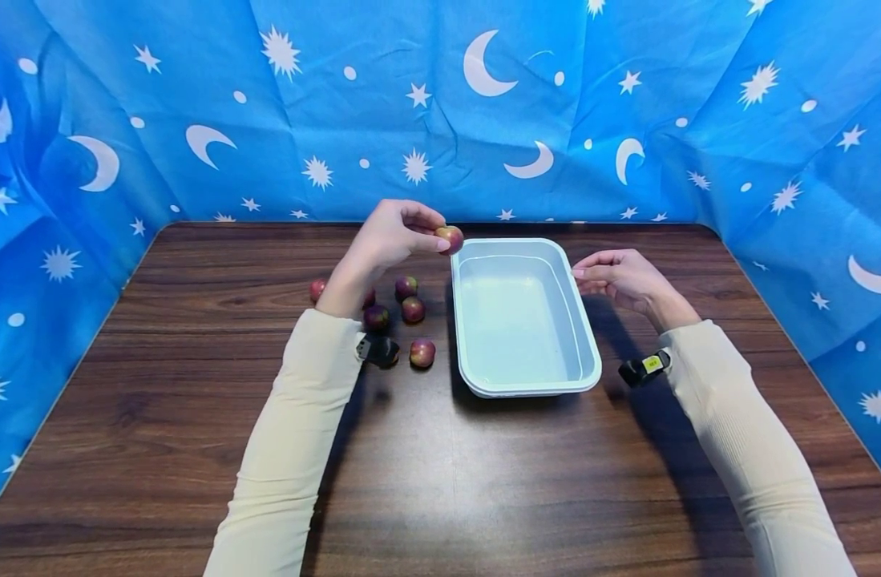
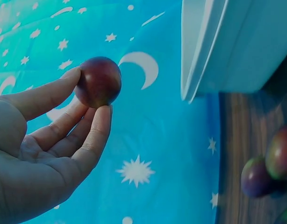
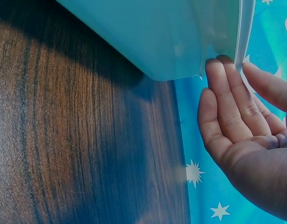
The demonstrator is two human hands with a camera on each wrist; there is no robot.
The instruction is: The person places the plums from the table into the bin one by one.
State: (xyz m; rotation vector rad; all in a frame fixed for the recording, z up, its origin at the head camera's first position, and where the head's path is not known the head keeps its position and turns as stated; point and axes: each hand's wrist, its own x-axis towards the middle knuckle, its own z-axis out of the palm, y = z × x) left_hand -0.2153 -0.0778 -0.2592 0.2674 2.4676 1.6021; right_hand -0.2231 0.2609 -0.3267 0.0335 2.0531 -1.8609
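My left hand (image 1: 393, 234) pinches a dark red plum (image 1: 450, 240) between thumb and fingertips, at the far left corner of a white plastic tub (image 1: 527, 389). In the left wrist view the plum (image 2: 99, 81) shows a greenish underside, and the palm faces up below it. My right hand (image 1: 623, 280) is at the tub's right side. In the right wrist view its thumb and fingertips pinch the tub's rim (image 3: 244, 35), fingers against the outer wall. The inside of the tub holds nothing.
Several more plums (image 1: 422, 353) lie on the dark wooden table (image 1: 195, 385) left of the tub, some partly hidden by the left wrist and its strapped camera (image 1: 377, 350). A blue cloth (image 1: 382, 104) with white moons and stars hangs behind the table and along both sides.
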